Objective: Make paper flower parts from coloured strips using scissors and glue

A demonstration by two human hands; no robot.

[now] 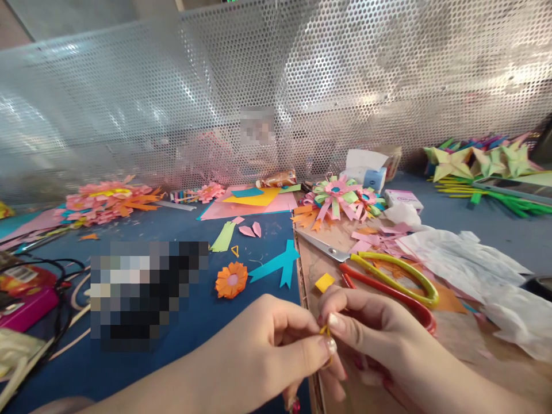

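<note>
A perforated metal screen stands along the back of the blue desk, which is strewn with craft paper. A brown board lies on the desk's right half, with crumpled white tissue over its far side. Pink and yellow paper sheets lie mid-desk; a pile of pink and orange paper flowers sits at the left, and folded green and yellow paper stars at the far right. A pink-and-green looped paper flower rests at the board's top edge, beside a small white box whose print is too small to read. Scissors with red and yellow-green handles lie on the board, well apart from a small orange paper flower on the desk.

At the bottom, the left hand and right hand meet — both pinch a tiny yellow paper strip between thumb and forefinger, just above the board's near edge.
</note>
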